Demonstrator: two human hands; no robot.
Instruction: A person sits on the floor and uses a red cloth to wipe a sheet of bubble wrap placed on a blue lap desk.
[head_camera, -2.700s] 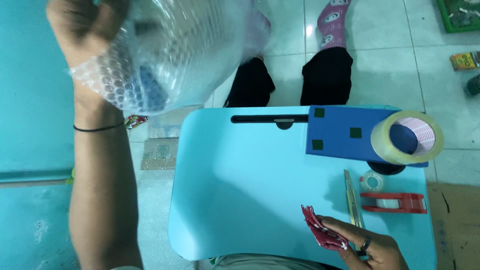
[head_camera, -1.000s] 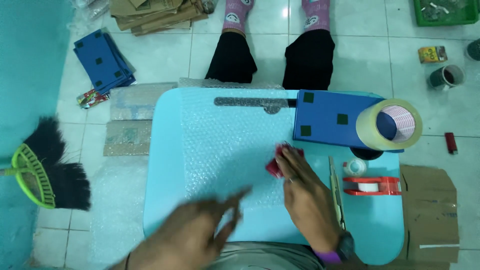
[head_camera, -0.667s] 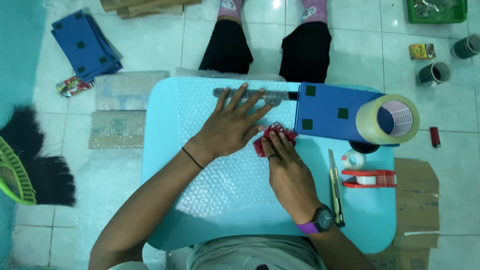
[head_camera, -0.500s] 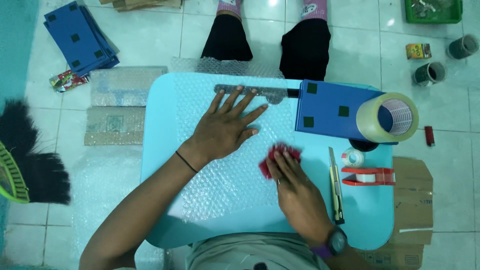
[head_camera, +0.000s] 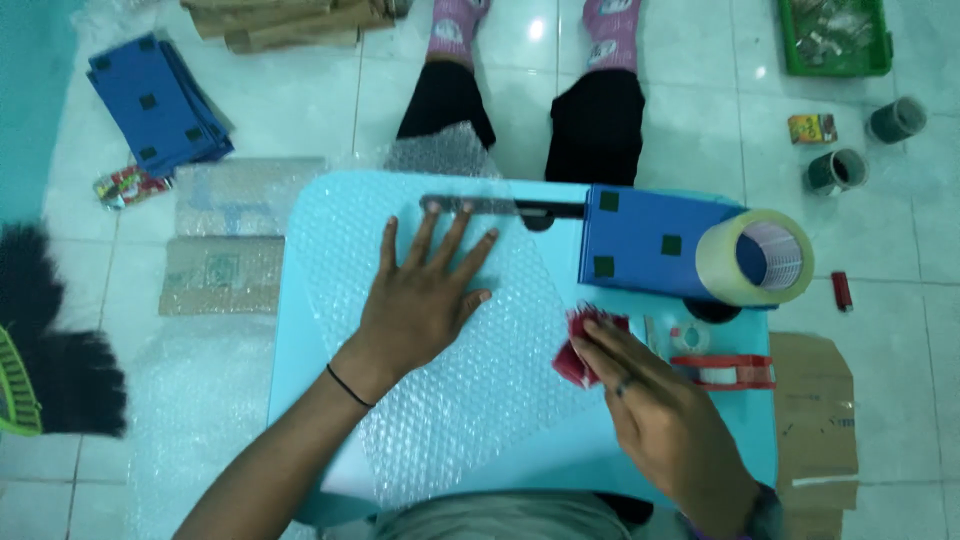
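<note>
A sheet of clear bubble wrap (head_camera: 470, 390) lies spread over the light blue table (head_camera: 300, 290). My left hand (head_camera: 425, 295) lies flat on it, palm down with the fingers spread towards the far edge. My right hand (head_camera: 655, 415) rests on a small red packet (head_camera: 583, 345) at the wrap's right edge, the fingers laid over it. A blue box (head_camera: 640, 245) with dark squares and a big roll of clear tape (head_camera: 755, 257) stand just beyond the packet.
A red tape dispenser (head_camera: 725, 368) lies to the right of my right hand. Another person's legs (head_camera: 520, 110) in black trousers are across the table. On the tiled floor are blue boxes (head_camera: 160, 100), cardboard pieces (head_camera: 215, 275), a broom (head_camera: 55, 370), tape rolls (head_camera: 835, 170) and a green basket (head_camera: 835, 40).
The bubble wrap came down from the air and was laid over the table. My left hand flattened on it, and my right hand slid the red packet towards the wrap's right edge.
</note>
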